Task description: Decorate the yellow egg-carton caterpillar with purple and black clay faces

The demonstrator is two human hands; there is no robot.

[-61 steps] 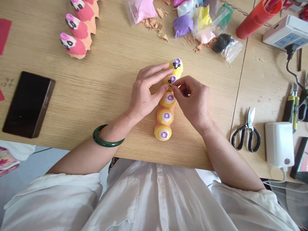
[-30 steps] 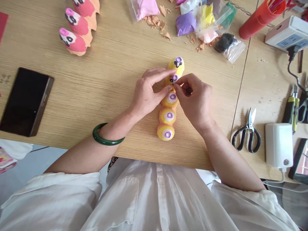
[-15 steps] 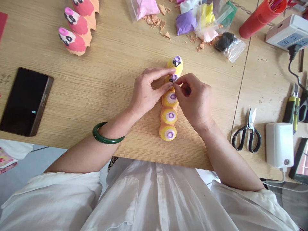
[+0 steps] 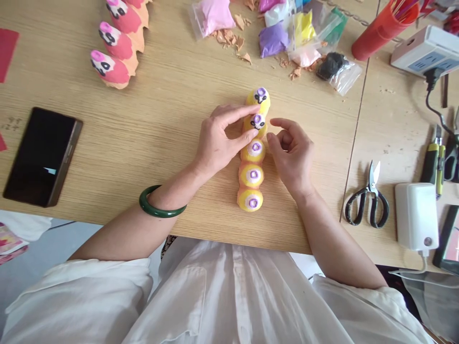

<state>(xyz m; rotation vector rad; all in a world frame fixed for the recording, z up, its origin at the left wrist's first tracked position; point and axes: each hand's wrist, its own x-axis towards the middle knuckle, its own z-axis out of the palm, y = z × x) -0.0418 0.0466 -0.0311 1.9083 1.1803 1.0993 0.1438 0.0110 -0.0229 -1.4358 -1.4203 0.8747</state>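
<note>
A strip of yellow egg-carton cups [image 4: 251,176] lies lengthwise on the table in front of me, coated in what looks like modelling clay. Each cup has a pale patch with a purple ring; the two farthest also carry black eyes and a mouth. My left hand [image 4: 224,136] holds the strip from the left, forefinger and thumb around the second cup from the far end. Just right of that cup is my right hand [image 4: 294,148], thumb and forefinger apart, with nothing visible between them and not touching the strip.
A similar pink strip [image 4: 116,69] stands at the far left, above a phone [image 4: 41,155]. Bagged clay, such as a purple packet [image 4: 274,39] and a black one [image 4: 332,66], lies at the back among carton scraps. Scissors [image 4: 369,198], a red cup [image 4: 383,31] and a power strip [image 4: 425,52] are rightward.
My right hand has drawn back slightly to the right from the second cup, and its pinched fingers have parted. That cup's face now shows; my left hand stays on the strip.
</note>
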